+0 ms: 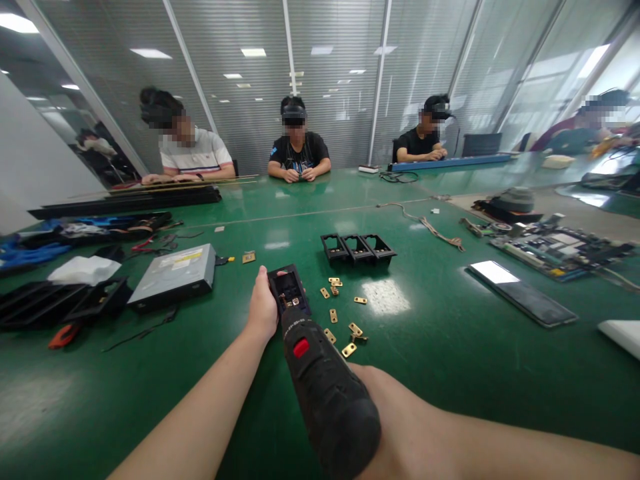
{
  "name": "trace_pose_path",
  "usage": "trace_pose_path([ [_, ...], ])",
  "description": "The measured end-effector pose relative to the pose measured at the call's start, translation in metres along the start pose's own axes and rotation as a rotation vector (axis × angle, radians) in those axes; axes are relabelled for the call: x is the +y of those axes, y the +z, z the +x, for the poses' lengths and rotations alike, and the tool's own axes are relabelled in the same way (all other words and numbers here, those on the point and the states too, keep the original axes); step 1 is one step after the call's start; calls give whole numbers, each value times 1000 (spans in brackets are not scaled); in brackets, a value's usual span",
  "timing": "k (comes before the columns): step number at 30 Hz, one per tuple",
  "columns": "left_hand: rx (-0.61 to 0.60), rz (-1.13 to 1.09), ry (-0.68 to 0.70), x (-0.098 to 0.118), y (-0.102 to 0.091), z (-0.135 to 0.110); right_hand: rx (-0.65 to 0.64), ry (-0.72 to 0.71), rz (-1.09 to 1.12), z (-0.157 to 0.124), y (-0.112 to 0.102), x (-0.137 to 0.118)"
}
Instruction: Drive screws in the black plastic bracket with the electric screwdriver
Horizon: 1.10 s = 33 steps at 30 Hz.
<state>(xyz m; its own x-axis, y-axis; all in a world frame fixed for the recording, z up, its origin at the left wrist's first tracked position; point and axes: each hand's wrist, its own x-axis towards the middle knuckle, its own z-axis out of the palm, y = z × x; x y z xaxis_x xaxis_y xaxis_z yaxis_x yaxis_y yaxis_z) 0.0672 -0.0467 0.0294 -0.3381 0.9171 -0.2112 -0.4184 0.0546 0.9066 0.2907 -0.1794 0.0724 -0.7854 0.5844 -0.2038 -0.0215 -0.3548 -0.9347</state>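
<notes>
My left hand (264, 303) grips a small black plastic housing (283, 275) by its left side, fingers wrapped behind it. Brass-coloured parts show inside the housing. A black cordless drill (327, 393) with a red switch is in my right hand (376, 393), its front end at the housing's lower part. The drill's body hides its tip and most of my right fingers. Just right of the housing, several small brass plates (333, 315) with holes lie scattered on the green table (430, 373). Beyond them stands a black three-bay frame (357, 248) with small metal parts inside.
On the left lie a silver disc drive (175, 273), black trays (30, 303) and tools. A smartphone (523, 292), a circuit board (565, 247) and a cord (435, 228) lie to the right. Several people (299, 150) sit across the table.
</notes>
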Motion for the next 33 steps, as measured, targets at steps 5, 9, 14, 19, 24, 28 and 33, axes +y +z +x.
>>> trace_pose_path([
  [5, 4, -4, -2, -1, -1, 1, 28, 32, 15, 0, -1, 10],
  [9, -2, -6, -4, -1, -1, 1, 71, 49, 23, 0, 1, 9],
  [14, -6, 6, -1, 0, 0, 1, 27, -5, 40, 0, 1, 3],
  [19, 11, 13, -9, 0, 0, 1, 31, 27, 86, -1, 1, 6],
  [24, 9, 33, -9, 1, 1, 0, 48, 26, 146, 0, 0, 8],
  [28, 11, 25, -2, 3, 3, -2, 37, 19, 64, 0, 0, 4],
  [33, 8, 24, 12, 3, 3, -2, 49, -4, 52, -1, 1, -1],
])
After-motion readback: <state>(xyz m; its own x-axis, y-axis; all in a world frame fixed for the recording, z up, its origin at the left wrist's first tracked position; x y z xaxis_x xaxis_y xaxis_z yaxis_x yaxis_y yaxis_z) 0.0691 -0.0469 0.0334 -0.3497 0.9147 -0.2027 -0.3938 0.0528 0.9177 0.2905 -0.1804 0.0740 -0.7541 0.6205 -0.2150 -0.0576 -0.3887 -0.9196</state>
